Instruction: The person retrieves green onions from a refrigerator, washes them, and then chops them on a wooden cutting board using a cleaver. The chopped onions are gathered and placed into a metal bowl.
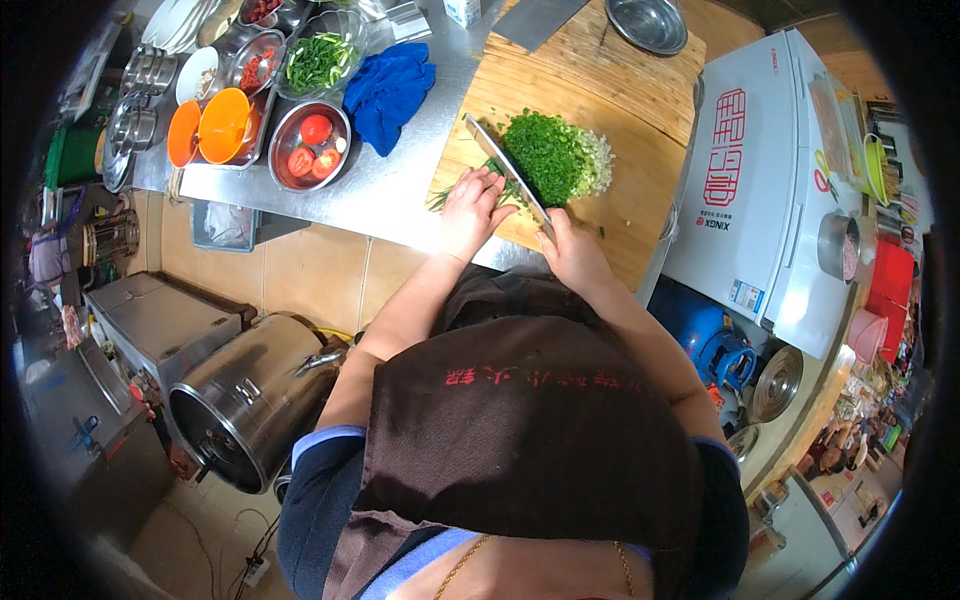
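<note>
My right hand [576,251] grips the handle of a kitchen knife [501,156], whose blade points away from me and to the left. To the left of the blade, my left hand [472,204] presses its fingers on a small bunch of green onion stalks [441,199]. Thin cut ends of the stalks poke out on both sides of that hand. A heap of finely chopped green onion [544,154] lies just right of the blade, with whiter pieces on its far right side. All of this rests on a wooden cutting board [637,180].
Left of the board are a blue cloth [386,97], a steel bowl [278,166] with tomatoes, a clear bowl [358,36] of cut greens and orange containers [224,126]. A metal basin [649,28] and flat metal sheet [534,24] occupy the far end. A white freezer [739,150] borders the right.
</note>
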Demonstrator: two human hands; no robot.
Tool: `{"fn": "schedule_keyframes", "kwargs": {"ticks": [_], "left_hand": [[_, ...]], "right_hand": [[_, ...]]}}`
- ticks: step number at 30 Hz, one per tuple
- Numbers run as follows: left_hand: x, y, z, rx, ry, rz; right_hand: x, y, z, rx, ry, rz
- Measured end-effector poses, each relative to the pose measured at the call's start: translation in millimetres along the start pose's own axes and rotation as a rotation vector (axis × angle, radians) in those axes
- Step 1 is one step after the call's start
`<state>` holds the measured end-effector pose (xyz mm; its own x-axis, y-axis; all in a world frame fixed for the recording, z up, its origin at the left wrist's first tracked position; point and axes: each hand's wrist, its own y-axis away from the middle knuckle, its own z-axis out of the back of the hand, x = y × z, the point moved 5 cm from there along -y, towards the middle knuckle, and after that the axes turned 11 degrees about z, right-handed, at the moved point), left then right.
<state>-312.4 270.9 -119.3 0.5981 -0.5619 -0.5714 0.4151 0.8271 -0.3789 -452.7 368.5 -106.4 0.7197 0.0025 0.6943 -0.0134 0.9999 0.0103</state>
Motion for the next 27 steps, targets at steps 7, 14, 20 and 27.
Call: {"fn": "schedule_keyframes", "kwargs": {"ticks": [7, 14, 20, 27], "left_hand": [[16.9, -4.5, -10.2, -0.039, 0.093, 0.063], [20.4, -2.2, -8.9, -0.03, 0.075, 0.161], [20.1, -4.1, -8.6, -0.034, 0.112, 0.19], [23.9, -2.7, -9.7, -0.037, 0.101, 0.197]], "right_hand": [[3.6, 9.1, 16.4, 0.013, 0.003, -0.06], [29.5, 1.4, 22.8, 0.248, 0.178, -0.127], [9.7, -10.0, 13.7, 0.109, 0.105, -0.047], [24.7, -4.5, 17.1, 0.264, 0.121, -0.112]]}}
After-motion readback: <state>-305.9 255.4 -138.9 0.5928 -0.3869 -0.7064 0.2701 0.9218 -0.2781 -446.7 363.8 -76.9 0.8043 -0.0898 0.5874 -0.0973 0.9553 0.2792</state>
